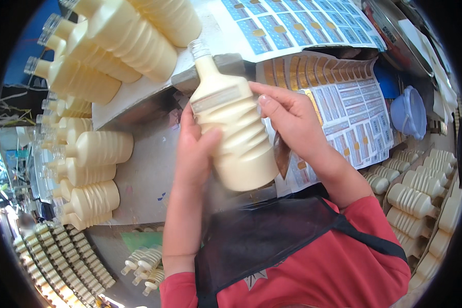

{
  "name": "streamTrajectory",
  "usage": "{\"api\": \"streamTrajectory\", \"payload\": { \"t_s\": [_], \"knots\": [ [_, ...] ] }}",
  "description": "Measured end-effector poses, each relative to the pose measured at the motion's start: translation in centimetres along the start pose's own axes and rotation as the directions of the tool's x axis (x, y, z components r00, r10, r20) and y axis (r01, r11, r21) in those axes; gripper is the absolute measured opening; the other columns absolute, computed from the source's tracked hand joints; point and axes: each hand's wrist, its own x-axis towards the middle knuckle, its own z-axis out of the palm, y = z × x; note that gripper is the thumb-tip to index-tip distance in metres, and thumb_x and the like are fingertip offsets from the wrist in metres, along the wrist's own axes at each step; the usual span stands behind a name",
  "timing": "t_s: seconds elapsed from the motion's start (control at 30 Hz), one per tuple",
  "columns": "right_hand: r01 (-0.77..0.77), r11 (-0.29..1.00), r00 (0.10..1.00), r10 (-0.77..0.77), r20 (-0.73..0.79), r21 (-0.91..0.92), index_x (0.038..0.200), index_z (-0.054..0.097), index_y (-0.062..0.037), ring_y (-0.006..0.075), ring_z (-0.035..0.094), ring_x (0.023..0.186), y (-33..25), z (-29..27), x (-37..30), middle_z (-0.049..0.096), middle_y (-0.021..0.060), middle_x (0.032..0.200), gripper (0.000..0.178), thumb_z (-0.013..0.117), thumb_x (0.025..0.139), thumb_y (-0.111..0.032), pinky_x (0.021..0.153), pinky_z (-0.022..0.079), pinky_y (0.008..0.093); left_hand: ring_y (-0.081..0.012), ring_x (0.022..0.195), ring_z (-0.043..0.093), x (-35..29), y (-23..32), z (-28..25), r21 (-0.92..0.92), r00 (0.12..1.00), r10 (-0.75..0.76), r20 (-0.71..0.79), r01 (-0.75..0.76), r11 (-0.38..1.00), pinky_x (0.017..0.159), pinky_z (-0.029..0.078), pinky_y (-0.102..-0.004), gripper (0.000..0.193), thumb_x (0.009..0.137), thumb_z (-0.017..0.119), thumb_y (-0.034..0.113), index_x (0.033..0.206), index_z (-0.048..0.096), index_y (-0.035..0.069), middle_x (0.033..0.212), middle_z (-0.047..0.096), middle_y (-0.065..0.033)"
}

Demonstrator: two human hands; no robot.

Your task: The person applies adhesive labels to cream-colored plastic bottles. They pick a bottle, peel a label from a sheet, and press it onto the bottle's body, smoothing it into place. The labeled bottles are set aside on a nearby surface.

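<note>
A cream plastic bottle point(236, 133) with a ribbed body and a clear threaded neck is tilted in front of me, neck pointing away and slightly left. My left hand point(197, 146) is wrapped round its left side, thumb across the ribs. A pale printed label strip point(223, 97) runs across the shoulder. At the label's right end is my right hand point(292, 115), index finger and thumb brought together at the bottle's edge. Whatever lies between those fingertips is too small to make out. A brown pointed piece point(282, 154) shows below the right hand, partly hidden.
Similar cream bottles point(95, 149) stand in groups on the left. Sheets of blue labels point(292, 28) and gold-and-white labels point(344, 108) lie beyond and right. A blue bucket point(409, 113) stands at the right. More bottles point(413, 197) fill the lower right and lower left.
</note>
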Motion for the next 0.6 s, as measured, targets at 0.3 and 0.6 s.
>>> {"api": "streamTrajectory", "payload": {
  "t_s": [0.3, 0.6],
  "knots": [
    [-0.115, 0.991, 0.993, 0.117, 0.022, -0.068, 0.133, 0.065, -0.0012, 0.0015, 0.045, 0.067, 0.6, -0.4, 1.3, 0.058, -0.0053, 0.085, 0.040, 0.060, 0.103, -0.027, 0.060, 0.038, 0.0179, -0.0275, 0.117, 0.066, -1.2, 1.4, 1.7, 0.522, 0.964, 0.199, -0.178, -0.079, 0.849, 0.100, 0.051, -0.0365, 0.100, 0.080, 0.084, 0.029, 0.154, 0.027, -0.007, 0.131, 0.064, -0.0243],
    [-0.004, 0.946, 1.000, 0.002, -0.005, -0.324, 0.129, 0.064, 0.0016, 0.0097, 0.061, 0.085, -0.9, 0.6, 2.9, 0.067, 0.0067, 0.113, 0.050, 0.072, 0.094, -0.032, 0.077, 0.050, 0.0256, -0.0301, 0.112, 0.067, -0.7, 0.3, 0.3, 0.615, 0.951, 0.292, -0.100, -0.172, 0.769, 0.097, 0.052, -0.0384, 0.085, 0.087, 0.077, 0.044, 0.146, 0.039, -0.003, 0.122, 0.067, -0.0229]
  ]
}}
